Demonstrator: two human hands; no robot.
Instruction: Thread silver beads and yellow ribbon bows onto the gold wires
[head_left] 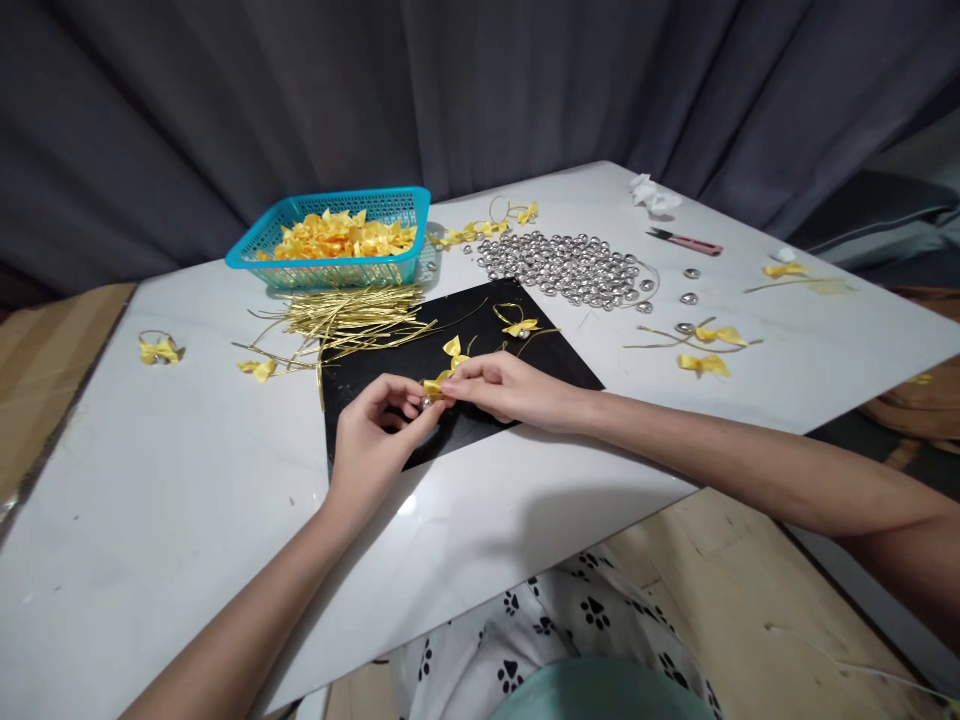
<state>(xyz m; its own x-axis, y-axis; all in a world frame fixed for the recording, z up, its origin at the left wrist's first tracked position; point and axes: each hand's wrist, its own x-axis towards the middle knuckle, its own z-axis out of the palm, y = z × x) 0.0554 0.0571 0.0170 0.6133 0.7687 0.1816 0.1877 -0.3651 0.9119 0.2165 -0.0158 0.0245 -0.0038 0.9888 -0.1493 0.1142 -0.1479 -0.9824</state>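
Note:
Over the black mat (375, 400) my two hands meet at one small yellow ribbon bow (435, 386). My left hand (384, 420) pinches a silver bell (427, 403) just below the bow. From the other side, the thumb and fingers of my right hand (510, 390) are closed on the bow. Another yellow bow (454, 350) lies right behind my right fingertips. Farther back on the mat rests a bow with a silver bell and a looped gold cord (519, 327). Any cord between my fingers is hidden.
A blue basket (326, 262) of yellow bows stands at the back left, with gold cords (352, 315) before it. Silver bells (562, 268) are heaped behind the mat. Pink-handled snips (686, 241) lie back right; loose bows (703, 365) lie right, a tied one (159, 349) left.

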